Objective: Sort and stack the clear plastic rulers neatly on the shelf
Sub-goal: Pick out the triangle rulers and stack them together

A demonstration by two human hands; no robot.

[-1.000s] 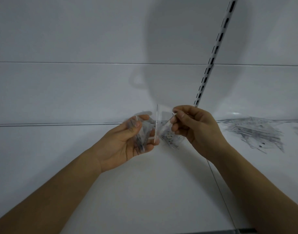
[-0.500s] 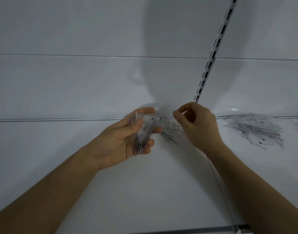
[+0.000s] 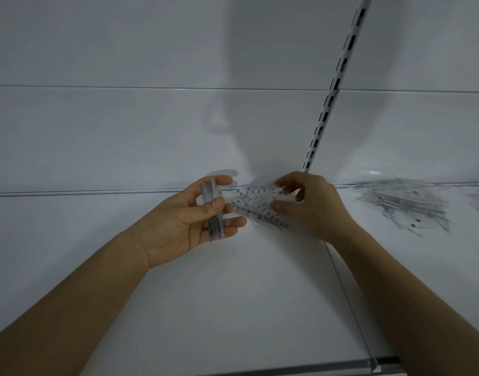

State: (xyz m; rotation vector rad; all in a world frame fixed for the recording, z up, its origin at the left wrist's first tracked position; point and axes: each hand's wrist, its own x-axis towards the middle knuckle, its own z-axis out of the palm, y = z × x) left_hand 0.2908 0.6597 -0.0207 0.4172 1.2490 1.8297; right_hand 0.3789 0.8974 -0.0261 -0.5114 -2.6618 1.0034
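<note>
Left hand: my left hand point(image 3: 190, 223) grips a squared stack of rulers point(image 3: 213, 211), held on edge, thumb across the front and fingers curled behind.

Right hand: my right hand point(image 3: 311, 206) has its fingertips curled down onto a few loose rulers point(image 3: 256, 206) fanned out flat, pinching at their right end. Printed numbers show through the clear plastic.

Where the rulers are: the loose fan lies near the back edge of the white shelf point(image 3: 232, 308), between my two hands, its left end just beside the held stack. A larger unsorted pile point(image 3: 403, 203) lies well apart, toward the back right of the shelf.

Surroundings: a slotted upright rail point(image 3: 331, 96) climbs the white back panel behind my right hand.

Step in hand: as I judge it, lifting one loose ruler to add to the stack.

What could go wrong: the plastic is thin, slick and see-through, so I may lift two rulers stuck together, or miss the edge. Sliding a new one in crookedly could splay the stack, and loosening my thumb could spill it.
</note>
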